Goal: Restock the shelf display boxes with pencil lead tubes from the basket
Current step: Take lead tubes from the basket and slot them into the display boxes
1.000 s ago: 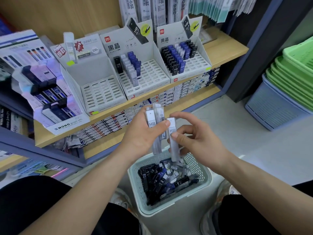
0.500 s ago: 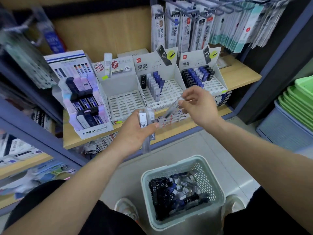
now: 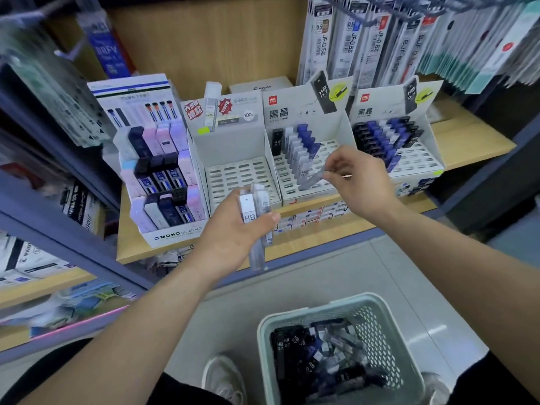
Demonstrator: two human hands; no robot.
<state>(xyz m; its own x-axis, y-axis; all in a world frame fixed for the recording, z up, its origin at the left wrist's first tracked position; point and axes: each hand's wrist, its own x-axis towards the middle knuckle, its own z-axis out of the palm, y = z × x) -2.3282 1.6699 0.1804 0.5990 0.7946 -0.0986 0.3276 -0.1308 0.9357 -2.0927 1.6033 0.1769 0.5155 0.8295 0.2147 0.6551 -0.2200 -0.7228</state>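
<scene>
Fingertips of the right hand (image 3: 360, 182) pinch one grey lead tube (image 3: 311, 179), slanted over the slotted tray of the middle display box (image 3: 331, 128) on the shelf (image 3: 473, 141), beside its row of standing tubes. The left hand (image 3: 233, 233) grips a bundle of tubes (image 3: 253, 207) in front of the shelf edge. The basket (image 3: 318, 306) on the floor holds more tubes

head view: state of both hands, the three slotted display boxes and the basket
left hand, grips a bundle of tubes
right hand, pinches one tube over the middle box
left box, empty
middle box, partly filled
right box, partly filled
basket, holds loose tubes
</scene>
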